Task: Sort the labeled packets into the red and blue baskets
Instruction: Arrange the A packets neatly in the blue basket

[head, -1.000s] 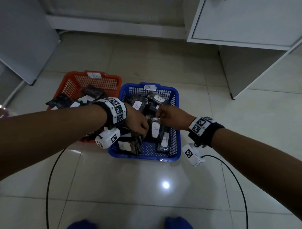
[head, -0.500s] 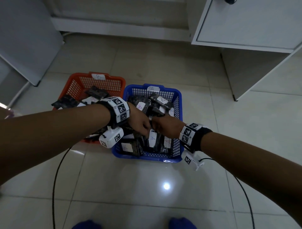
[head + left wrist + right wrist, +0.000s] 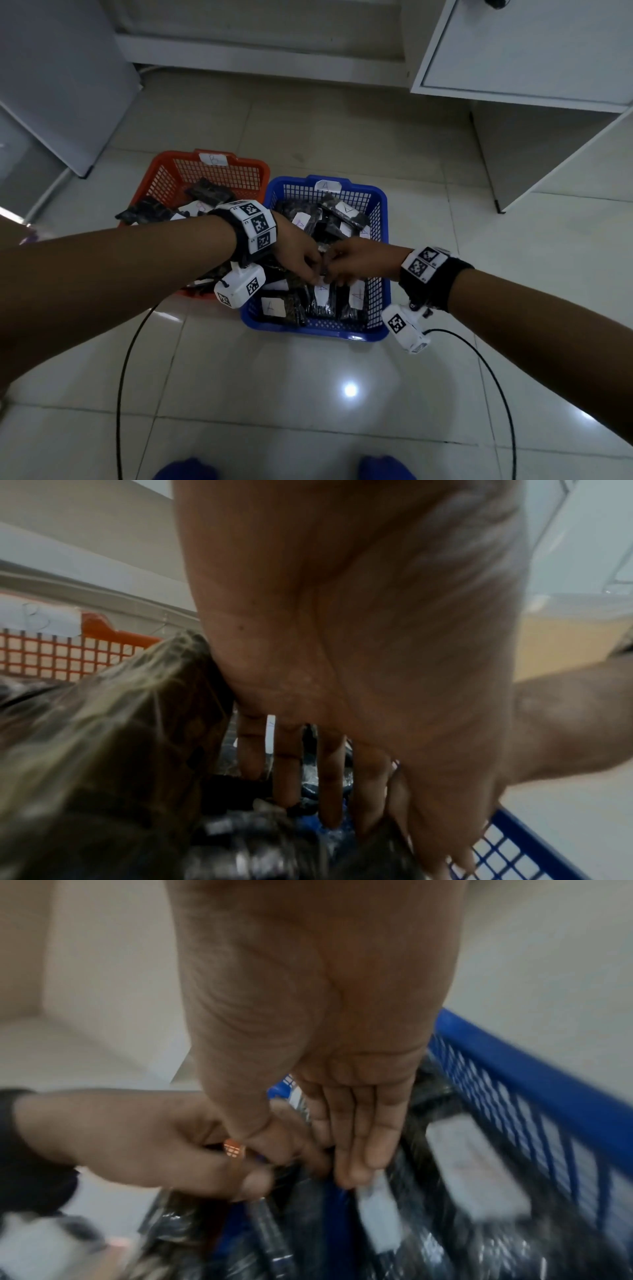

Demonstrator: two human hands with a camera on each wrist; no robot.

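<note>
A red basket (image 3: 164, 164) tagged "B" and a blue basket (image 3: 384, 240) tagged "A" stand side by side on the floor. Both hold dark packets with white labels. My hands meet over the middle of the blue basket. My left hand (image 3: 308, 265) and right hand (image 3: 342, 265) both pinch a small dark packet (image 3: 323, 271) between them. In the right wrist view my right hand (image 3: 325, 1153) pinches the packet's edge against my left hand (image 3: 154, 1145). Labeled packets (image 3: 377, 1218) lie below, inside the blue basket (image 3: 531, 1074). The held packet's label is hidden.
A white cabinet (image 3: 531, 51) stands at the back right with its side panel (image 3: 548, 150) reaching the floor. A grey panel (image 3: 51, 85) leans at the left. Black cables (image 3: 123, 377) trail over the tiles. Blue shoes (image 3: 185, 469) show at the bottom edge.
My right hand has moved left and my left hand slightly right, so they now touch over the blue basket's middle.
</note>
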